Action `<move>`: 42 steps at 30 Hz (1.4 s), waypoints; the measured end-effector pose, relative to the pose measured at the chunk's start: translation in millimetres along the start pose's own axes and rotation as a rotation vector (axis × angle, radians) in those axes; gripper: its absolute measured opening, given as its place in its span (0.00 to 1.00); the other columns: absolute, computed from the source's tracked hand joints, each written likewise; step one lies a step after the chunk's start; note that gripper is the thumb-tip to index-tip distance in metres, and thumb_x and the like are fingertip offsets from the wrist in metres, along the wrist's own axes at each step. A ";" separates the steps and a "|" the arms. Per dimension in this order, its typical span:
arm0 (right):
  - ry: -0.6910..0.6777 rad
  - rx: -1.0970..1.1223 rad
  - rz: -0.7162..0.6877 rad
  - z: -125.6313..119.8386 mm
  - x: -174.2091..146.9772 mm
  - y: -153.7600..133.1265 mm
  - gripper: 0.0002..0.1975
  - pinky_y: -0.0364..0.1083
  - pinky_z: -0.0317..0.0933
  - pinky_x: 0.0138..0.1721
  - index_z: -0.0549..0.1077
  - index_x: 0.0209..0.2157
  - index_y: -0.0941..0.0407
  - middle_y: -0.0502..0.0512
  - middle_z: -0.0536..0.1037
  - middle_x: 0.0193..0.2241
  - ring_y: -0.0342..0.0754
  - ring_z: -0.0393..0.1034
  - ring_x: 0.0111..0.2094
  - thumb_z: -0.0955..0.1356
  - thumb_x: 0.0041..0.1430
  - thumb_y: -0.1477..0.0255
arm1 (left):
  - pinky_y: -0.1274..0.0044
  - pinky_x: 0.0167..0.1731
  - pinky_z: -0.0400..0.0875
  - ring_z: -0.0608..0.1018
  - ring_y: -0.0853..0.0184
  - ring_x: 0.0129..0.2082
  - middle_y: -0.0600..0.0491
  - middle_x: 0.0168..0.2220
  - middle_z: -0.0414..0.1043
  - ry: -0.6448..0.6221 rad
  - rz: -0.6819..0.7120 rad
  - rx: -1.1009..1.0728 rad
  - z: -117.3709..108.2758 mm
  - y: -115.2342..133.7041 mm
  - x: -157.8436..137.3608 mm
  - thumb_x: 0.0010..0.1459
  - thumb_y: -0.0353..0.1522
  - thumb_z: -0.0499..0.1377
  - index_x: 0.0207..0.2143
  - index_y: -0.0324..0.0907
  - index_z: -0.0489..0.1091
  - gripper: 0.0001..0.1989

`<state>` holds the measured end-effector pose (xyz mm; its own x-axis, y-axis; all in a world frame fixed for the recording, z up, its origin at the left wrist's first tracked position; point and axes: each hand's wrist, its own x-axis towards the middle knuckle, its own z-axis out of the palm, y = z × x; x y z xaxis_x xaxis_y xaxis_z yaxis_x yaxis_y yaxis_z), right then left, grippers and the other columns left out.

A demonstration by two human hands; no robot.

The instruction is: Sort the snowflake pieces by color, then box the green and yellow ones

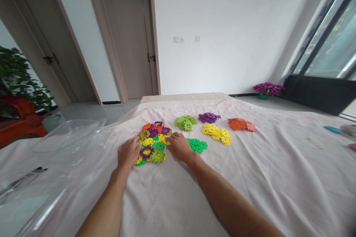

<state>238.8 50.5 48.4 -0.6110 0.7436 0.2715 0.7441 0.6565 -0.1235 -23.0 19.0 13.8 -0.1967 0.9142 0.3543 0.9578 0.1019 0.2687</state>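
A mixed pile of flat plastic interlocking pieces (151, 147) in yellow, green, purple and orange lies on the cloth between my hands. My left hand (129, 153) rests at the pile's left edge, fingers extended and touching it. At the right edge, my right hand (179, 146) has its thumb and fingers apart beside a yellow piece; nothing is plainly gripped. Just right of that hand are dark green pieces (198, 145), partly covered by it. Farther back sit light green pieces (185, 122), purple pieces (208, 117), yellow pieces (217, 134) and orange pieces (241, 124) in separate heaps.
A pale, wrinkled cloth (264, 181) covers the table. Clear plastic containers (71, 135) stand on the left, with a dark, thin object (27, 176) near them. A blue object (333, 129) lies at the far right. Doors, a wall and potted plants are beyond.
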 end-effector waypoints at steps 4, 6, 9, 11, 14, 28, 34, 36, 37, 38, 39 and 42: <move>0.014 -0.035 0.018 -2.1 -0.6 -0.2 0.11 0.48 0.56 0.48 0.76 0.44 0.54 0.57 0.78 0.41 0.52 0.65 0.47 0.66 0.65 0.66 | 0.72 0.57 0.61 0.72 0.64 0.56 0.50 0.56 0.73 0.002 -0.005 0.001 0.6 -0.5 0.6 0.65 0.38 0.49 0.55 0.45 0.69 0.19; 0.015 -0.061 0.037 -0.1 -0.1 -0.8 0.11 0.48 0.56 0.47 0.77 0.42 0.54 0.58 0.77 0.40 0.52 0.65 0.46 0.64 0.66 0.66 | 0.72 0.57 0.61 0.72 0.63 0.56 0.50 0.56 0.73 -0.001 -0.004 0.004 1.2 -0.7 0.8 0.65 0.38 0.49 0.55 0.45 0.69 0.20; 0.019 -0.092 0.059 2.6 1.6 -1.5 0.10 0.48 0.56 0.45 0.76 0.41 0.54 0.59 0.76 0.40 0.52 0.65 0.45 0.64 0.66 0.67 | 0.72 0.57 0.61 0.72 0.63 0.56 0.51 0.56 0.72 -0.003 -0.004 0.004 2.3 -0.9 0.7 0.65 0.38 0.49 0.55 0.45 0.68 0.20; 0.018 -0.106 0.056 3.0 2.7 -1.4 0.09 0.47 0.56 0.44 0.76 0.40 0.54 0.58 0.76 0.39 0.52 0.66 0.44 0.64 0.66 0.70 | 0.72 0.57 0.61 0.72 0.63 0.57 0.51 0.56 0.72 0.000 -0.007 -0.001 2.9 -1.1 0.4 0.65 0.38 0.48 0.55 0.46 0.68 0.20; 0.027 -0.115 0.081 2.2 3.9 -0.3 0.08 0.47 0.55 0.44 0.76 0.39 0.54 0.58 0.77 0.38 0.51 0.66 0.43 0.64 0.65 0.73 | 0.71 0.57 0.61 0.72 0.63 0.57 0.50 0.56 0.72 0.009 -0.011 -0.004 3.7 -1.4 0.4 0.65 0.39 0.48 0.55 0.46 0.69 0.20; 0.307 0.021 0.812 -32.2 -19.4 81.8 0.16 0.43 0.52 0.34 0.77 0.37 0.54 0.56 0.79 0.39 0.47 0.70 0.39 0.58 0.66 0.69 | 0.71 0.57 0.60 0.72 0.63 0.56 0.50 0.56 0.73 0.006 0.003 -0.020 4.3 -3.6 0.8 0.65 0.38 0.48 0.55 0.45 0.69 0.20; 0.355 -0.043 1.065 -41.1 -51.0 133.0 0.19 0.46 0.58 0.39 0.80 0.42 0.54 0.62 0.79 0.41 0.52 0.72 0.41 0.59 0.65 0.66 | 0.71 0.57 0.61 0.72 0.63 0.56 0.50 0.57 0.72 -0.004 0.000 -0.024 2.7 -2.5 0.7 0.65 0.38 0.48 0.56 0.45 0.68 0.20; 0.372 -0.046 1.117 -40.6 -59.3 143.4 0.19 0.48 0.59 0.41 0.80 0.43 0.54 0.63 0.79 0.41 0.54 0.72 0.42 0.59 0.64 0.66 | 0.71 0.56 0.61 0.72 0.63 0.56 0.50 0.56 0.72 -0.006 -0.003 -0.024 2.7 -2.6 0.9 0.65 0.38 0.48 0.56 0.46 0.69 0.20; 0.389 -0.045 1.133 -40.2 -62.6 147.3 0.19 0.49 0.60 0.42 0.79 0.44 0.53 0.63 0.79 0.42 0.54 0.72 0.43 0.59 0.64 0.66 | 0.71 0.56 0.61 0.72 0.63 0.56 0.50 0.56 0.73 -0.007 -0.007 -0.023 2.8 -2.6 1.0 0.65 0.38 0.48 0.56 0.46 0.69 0.20; 0.410 -0.043 1.143 -40.0 -65.0 150.1 0.19 0.49 0.60 0.43 0.79 0.46 0.53 0.62 0.79 0.43 0.55 0.72 0.44 0.60 0.64 0.66 | 0.71 0.56 0.61 0.72 0.63 0.56 0.50 0.56 0.73 -0.008 -0.011 -0.022 2.9 -2.7 1.1 0.65 0.39 0.48 0.56 0.46 0.69 0.20; 0.434 -0.042 1.145 -40.0 -66.3 151.8 0.19 0.50 0.60 0.43 0.78 0.48 0.52 0.62 0.79 0.44 0.55 0.72 0.44 0.60 0.64 0.66 | 0.71 0.56 0.61 0.72 0.63 0.56 0.50 0.56 0.73 -0.009 -0.013 -0.022 2.9 -2.7 1.1 0.65 0.39 0.48 0.56 0.46 0.69 0.20; 0.507 -0.039 1.099 -40.3 -63.1 148.3 0.19 0.49 0.59 0.45 0.76 0.51 0.52 0.61 0.78 0.46 0.53 0.70 0.45 0.61 0.63 0.67 | 0.71 0.57 0.61 0.72 0.63 0.57 0.50 0.56 0.73 -0.010 -0.010 -0.019 2.3 -2.1 0.8 0.65 0.38 0.48 0.56 0.46 0.68 0.21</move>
<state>398.6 95.8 51.4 0.5208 0.7625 0.3839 0.8126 -0.3048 -0.4968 -24.7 20.4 11.4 -0.2041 0.9172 0.3421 0.9517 0.1040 0.2888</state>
